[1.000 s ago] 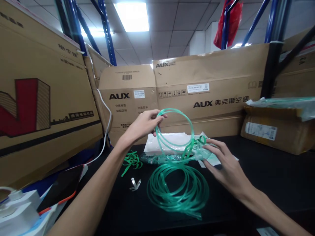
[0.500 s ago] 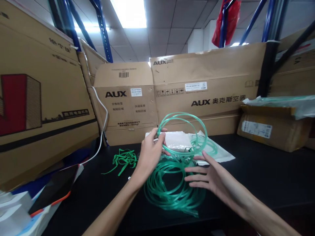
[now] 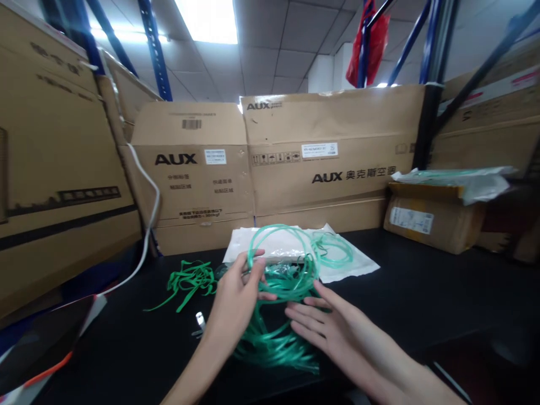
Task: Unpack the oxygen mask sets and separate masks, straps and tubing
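My left hand (image 3: 241, 284) pinches the left side of a looped coil of clear green tubing (image 3: 295, 293), raised and tilted over the table. By the coil's lower right edge is my right hand (image 3: 324, 323), its fingers stretched out and not wrapped round anything; whether the thumb touches the tubing I cannot tell. Beneath both hands a larger heap of green tubing (image 3: 274, 351) lies on the black table, partly hidden by them. Behind, another small green tubing coil (image 3: 337, 260) rests on a white sheet or bag (image 3: 360, 267).
A tangle of green ties (image 3: 192, 281) lies left, near a small shiny metal piece (image 3: 200, 320). Far left is a dark tablet-like device (image 3: 42, 343) with a white cable (image 3: 147, 230). Cardboard panels (image 3: 278, 208) wall the back; a cardboard box (image 3: 439, 216) stands at the right.
My left hand has lowered the held coil toward the heap. My right hand's fingers have drawn closer together and come nearer to its lower edge. The view has swung a little right.
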